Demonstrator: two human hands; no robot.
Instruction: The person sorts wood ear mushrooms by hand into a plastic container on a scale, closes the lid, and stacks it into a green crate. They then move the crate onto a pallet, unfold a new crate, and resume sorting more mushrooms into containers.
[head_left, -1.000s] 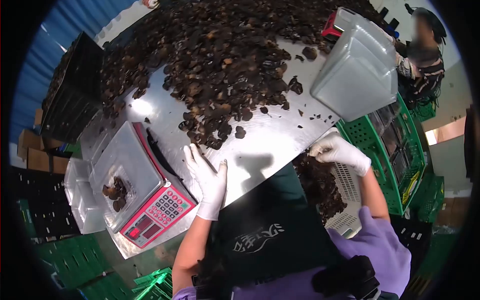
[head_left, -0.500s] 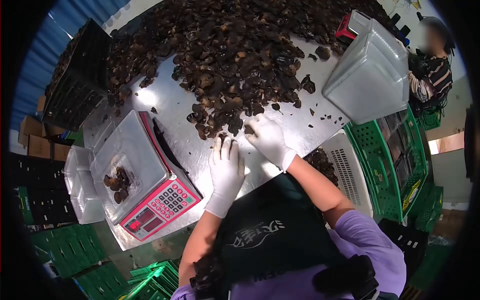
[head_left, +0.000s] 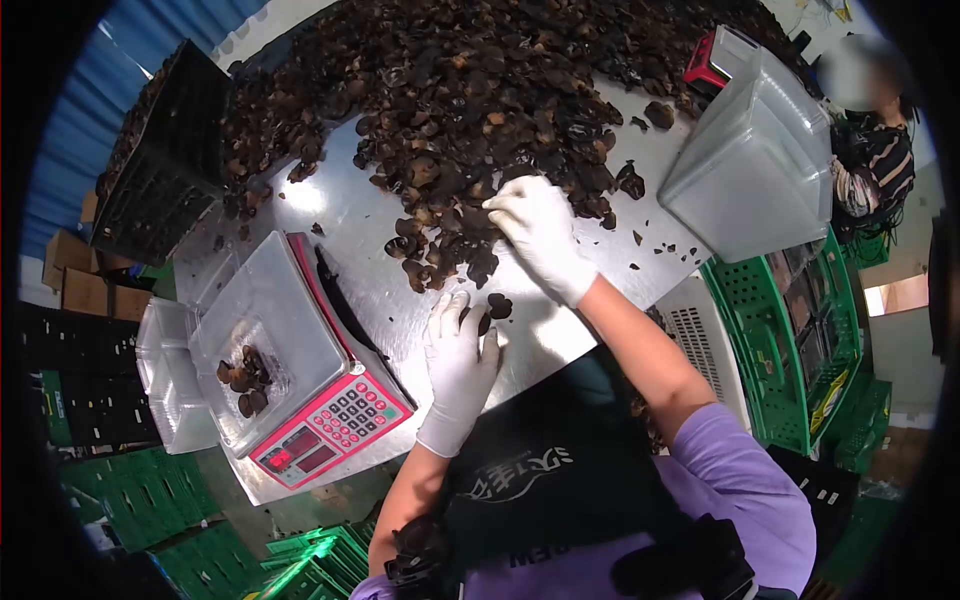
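Observation:
A large heap of dark brown wood ear mushrooms [head_left: 470, 120] covers the far part of the metal table [head_left: 385, 330]. My left hand [head_left: 460, 355], in a white glove, is near the table's front edge, fingers curled round a dark wood ear piece [head_left: 484, 321]. A loose wood ear mushroom [head_left: 499, 306] lies just right of those fingers. My right hand [head_left: 540, 228], also gloved, reaches over the heap's near edge. Its fingers are bent together at the mushrooms; what they pinch is hidden.
At left, a red-and-white digital scale [head_left: 330, 420] bears a clear plastic tub [head_left: 265, 310] with several mushrooms. A translucent bin [head_left: 755, 170] stands at right, near a green crate [head_left: 750, 340] and a white basket [head_left: 695, 320]. A black crate [head_left: 165, 160] is far left. Another person [head_left: 870, 150] is at upper right.
My right hand has moved up and onto the heap's edge. My left hand has drawn slightly back toward me, and a loose mushroom now shows beside it, apart from the heap.

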